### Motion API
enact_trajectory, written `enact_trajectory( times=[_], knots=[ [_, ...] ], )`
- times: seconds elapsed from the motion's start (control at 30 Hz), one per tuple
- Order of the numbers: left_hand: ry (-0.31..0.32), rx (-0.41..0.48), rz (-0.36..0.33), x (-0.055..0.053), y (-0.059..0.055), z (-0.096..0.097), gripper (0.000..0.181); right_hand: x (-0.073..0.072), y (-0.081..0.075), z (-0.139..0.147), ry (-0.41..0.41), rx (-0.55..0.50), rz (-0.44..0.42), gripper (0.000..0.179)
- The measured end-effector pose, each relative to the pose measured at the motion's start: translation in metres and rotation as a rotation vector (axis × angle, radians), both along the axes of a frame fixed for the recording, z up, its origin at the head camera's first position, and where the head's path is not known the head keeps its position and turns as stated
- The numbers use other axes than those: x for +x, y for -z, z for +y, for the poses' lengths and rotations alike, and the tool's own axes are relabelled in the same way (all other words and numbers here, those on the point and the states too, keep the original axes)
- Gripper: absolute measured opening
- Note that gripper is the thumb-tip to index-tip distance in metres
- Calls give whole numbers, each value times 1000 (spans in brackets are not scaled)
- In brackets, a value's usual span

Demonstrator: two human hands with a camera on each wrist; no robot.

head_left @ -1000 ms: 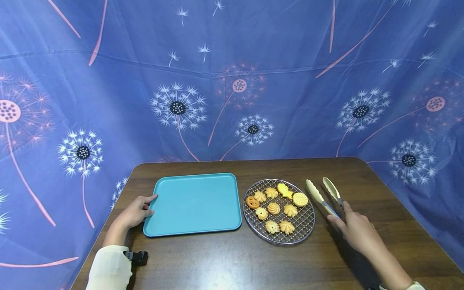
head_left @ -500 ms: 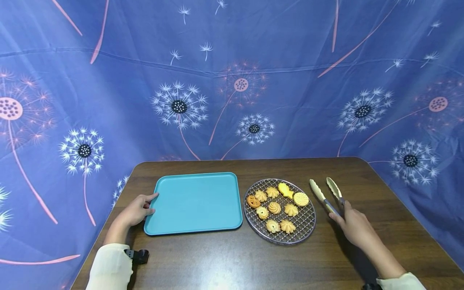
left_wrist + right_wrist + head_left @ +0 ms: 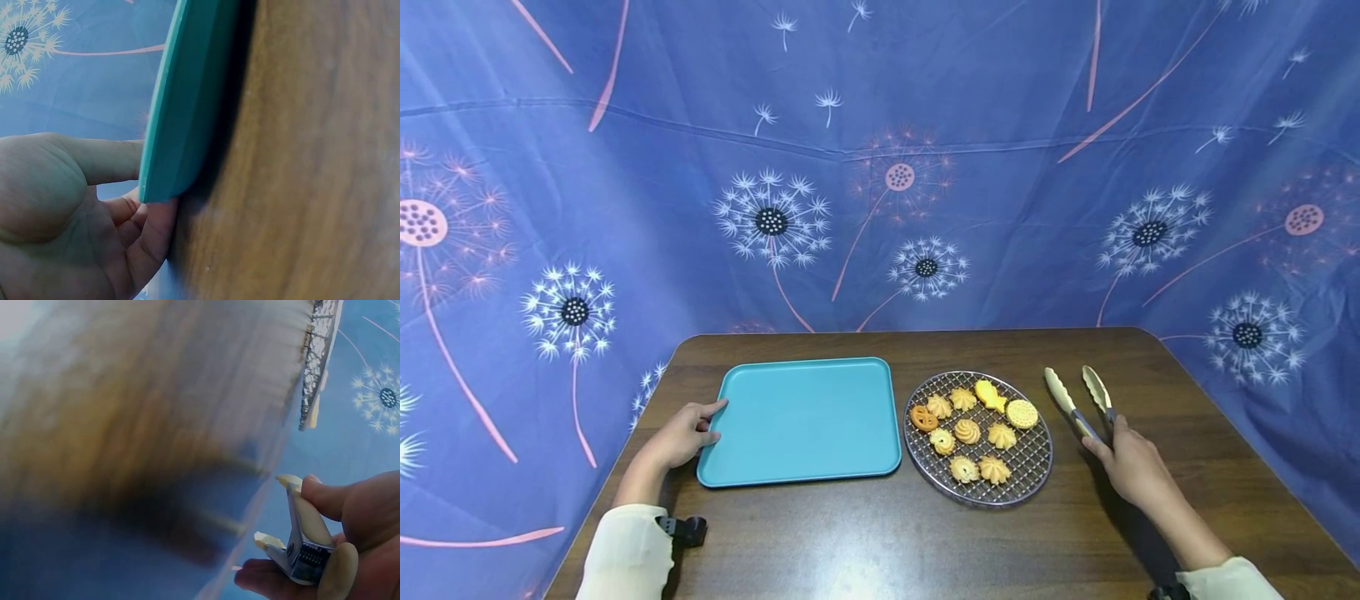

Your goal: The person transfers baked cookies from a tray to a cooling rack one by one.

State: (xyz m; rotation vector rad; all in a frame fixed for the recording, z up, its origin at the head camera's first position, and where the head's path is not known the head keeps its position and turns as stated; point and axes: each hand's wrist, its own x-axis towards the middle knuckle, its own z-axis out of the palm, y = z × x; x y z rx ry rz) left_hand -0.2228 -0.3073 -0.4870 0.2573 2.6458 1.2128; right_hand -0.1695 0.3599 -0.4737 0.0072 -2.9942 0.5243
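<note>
My left hand (image 3: 677, 437) pinches the left edge of a turquoise rectangular tray (image 3: 805, 421). In the left wrist view the thumb (image 3: 109, 159) reaches the tray's rim (image 3: 181, 112) while curled fingers sit under its corner. The right hand (image 3: 1138, 471) holds metal tongs (image 3: 1077, 419) with cream scalloped tips, their arms spread apart. Nothing is between the tips, which point away from me, right of a round wire rack (image 3: 1049, 462). On the rack lie several cookies, among them a pretzel (image 3: 923, 418), a yellow fish shape (image 3: 989, 395), a dotted round (image 3: 1022, 414) and a swirl (image 3: 967, 431).
Everything rests on a dark brown wooden table (image 3: 820, 542). A blue dandelion-print cloth (image 3: 1000, 192) hangs behind it and along its sides. The rack stands close to the tray's right edge, with a narrow gap between them.
The right hand and the tongs have shifted slightly to the right. My left hand stays at the tray's edge, and the tray and cookies have not visibly moved.
</note>
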Motion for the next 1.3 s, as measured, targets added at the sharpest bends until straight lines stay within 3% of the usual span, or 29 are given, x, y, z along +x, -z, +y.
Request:
enact_trajectory(
  times=[0.3,0.5,0.73,1.0,1.3],
  knots=[
    [13,-22,30,-1,-1,-1,62,-3,8,2,8,-19,-4,75],
    [6,-15,14,0,-2,0,63,-3,10,2,19,-45,-35,77],
    [4,-15,15,0,-3,1,63,-4,16,0,18,-75,2,70],
    [6,-13,15,1,-4,0,63,-6,19,2,13,-149,-80,77],
    [-1,3,7,2,-4,1,63,-8,19,2,-3,-163,-51,77]
  ],
)
